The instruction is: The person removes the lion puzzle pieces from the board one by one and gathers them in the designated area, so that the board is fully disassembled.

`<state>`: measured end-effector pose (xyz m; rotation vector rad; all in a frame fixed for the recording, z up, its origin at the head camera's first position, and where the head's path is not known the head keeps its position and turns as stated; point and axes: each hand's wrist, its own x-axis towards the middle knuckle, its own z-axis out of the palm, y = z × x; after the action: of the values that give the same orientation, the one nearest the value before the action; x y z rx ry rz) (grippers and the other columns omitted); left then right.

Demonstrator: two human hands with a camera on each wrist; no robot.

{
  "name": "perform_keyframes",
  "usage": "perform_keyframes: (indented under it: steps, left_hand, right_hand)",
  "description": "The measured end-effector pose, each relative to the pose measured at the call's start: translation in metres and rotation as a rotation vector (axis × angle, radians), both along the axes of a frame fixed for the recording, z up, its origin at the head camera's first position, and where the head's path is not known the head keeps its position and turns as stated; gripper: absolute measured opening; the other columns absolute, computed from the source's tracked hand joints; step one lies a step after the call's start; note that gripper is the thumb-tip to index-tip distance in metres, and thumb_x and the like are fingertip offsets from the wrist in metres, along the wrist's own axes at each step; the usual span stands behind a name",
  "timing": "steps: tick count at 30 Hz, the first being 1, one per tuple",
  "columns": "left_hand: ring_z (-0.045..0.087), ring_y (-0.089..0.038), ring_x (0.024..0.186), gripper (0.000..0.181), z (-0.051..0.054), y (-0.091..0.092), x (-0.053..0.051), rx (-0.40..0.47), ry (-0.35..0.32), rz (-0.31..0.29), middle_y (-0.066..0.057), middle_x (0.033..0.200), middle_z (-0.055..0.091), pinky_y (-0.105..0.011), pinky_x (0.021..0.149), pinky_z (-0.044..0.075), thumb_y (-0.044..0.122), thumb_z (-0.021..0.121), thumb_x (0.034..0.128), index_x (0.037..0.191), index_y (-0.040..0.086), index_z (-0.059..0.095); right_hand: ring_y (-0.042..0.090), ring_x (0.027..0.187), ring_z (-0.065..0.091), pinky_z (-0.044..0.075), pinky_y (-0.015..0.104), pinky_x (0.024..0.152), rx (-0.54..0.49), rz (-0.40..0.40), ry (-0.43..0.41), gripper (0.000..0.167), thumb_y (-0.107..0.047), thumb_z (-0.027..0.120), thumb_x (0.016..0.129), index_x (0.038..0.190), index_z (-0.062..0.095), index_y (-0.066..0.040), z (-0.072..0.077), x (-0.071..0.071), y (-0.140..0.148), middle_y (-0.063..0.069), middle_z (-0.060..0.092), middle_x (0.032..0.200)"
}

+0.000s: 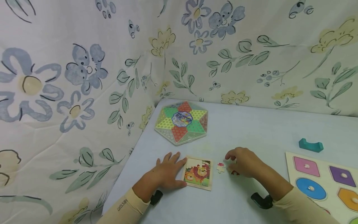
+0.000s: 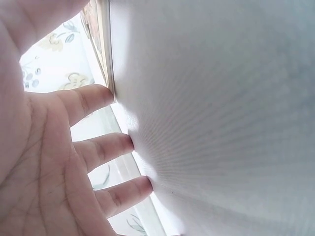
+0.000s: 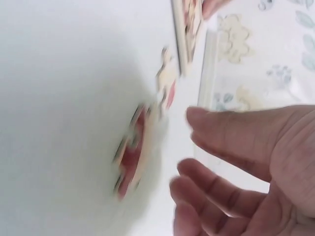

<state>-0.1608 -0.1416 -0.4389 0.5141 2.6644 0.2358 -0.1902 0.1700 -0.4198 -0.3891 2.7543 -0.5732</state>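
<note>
A small wooden jigsaw board (image 1: 211,177) with a lion picture lies on the table; a gap shows at its upper right. Spread flat beside its left edge, my left hand (image 1: 169,171) touches the frame with thumb and index finger. To the board's right lies a loose jigsaw piece (image 1: 220,168), pale with a red patch. My right hand (image 1: 244,161) hovers just above a second, mostly red piece (image 3: 132,155), which is blurred in the right wrist view. Its thumb and loosely bent fingers stand apart with nothing between them.
A hexagonal Chinese checkers board (image 1: 193,137) lies farther back at the left. On the right are a peg shape board (image 1: 291,168) and a teal curved block (image 1: 311,145). A floral curtain (image 1: 223,77) rises behind the table and along its left side.
</note>
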Motion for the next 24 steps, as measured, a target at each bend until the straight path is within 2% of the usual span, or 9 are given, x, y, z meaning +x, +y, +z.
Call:
perform_keyframes:
  steps: [4, 12, 24]
  left_hand:
    - [0.019, -0.043, 0.155, 0.093, 0.001, 0.001, 0.0, -0.001, -0.001, 0.001, -0.007, 0.17, 0.023, -0.076, 0.113, 0.024, 0.064, 0.073, 0.0845, 0.161, 0.03, 0.033]
    - [0.017, -0.042, 0.155, 0.093, 0.002, 0.002, 0.0, 0.001, -0.019, 0.005, -0.006, 0.171, 0.022, -0.076, 0.113, 0.023, 0.064, 0.073, 0.0846, 0.161, 0.031, 0.032]
    - [0.018, -0.042, 0.155, 0.093, 0.002, 0.001, 0.0, -0.008, -0.01, 0.007, -0.006, 0.171, 0.022, -0.076, 0.113, 0.024, 0.065, 0.073, 0.0843, 0.161, 0.032, 0.032]
  right_hand:
    - [0.023, 0.096, 0.062, 0.058, 0.045, 0.086, -0.003, 0.021, 0.056, 0.029, -0.024, 0.086, 0.083, 0.109, 0.075, -0.014, -0.001, 0.002, -0.021, 0.006, 0.067, 0.106]
    - [0.023, 0.093, 0.058, 0.054, 0.041, 0.085, -0.023, 0.087, 0.159, 0.03, -0.03, 0.088, 0.08, 0.103, 0.076, -0.015, -0.019, 0.005, -0.056, 0.004, 0.062, 0.104]
    - [0.024, 0.096, 0.058, 0.053, 0.042, 0.088, -0.046, 0.082, 0.19, 0.03, -0.026, 0.088, 0.08, 0.099, 0.072, -0.01, -0.022, 0.008, -0.063, 0.004, 0.062, 0.103]
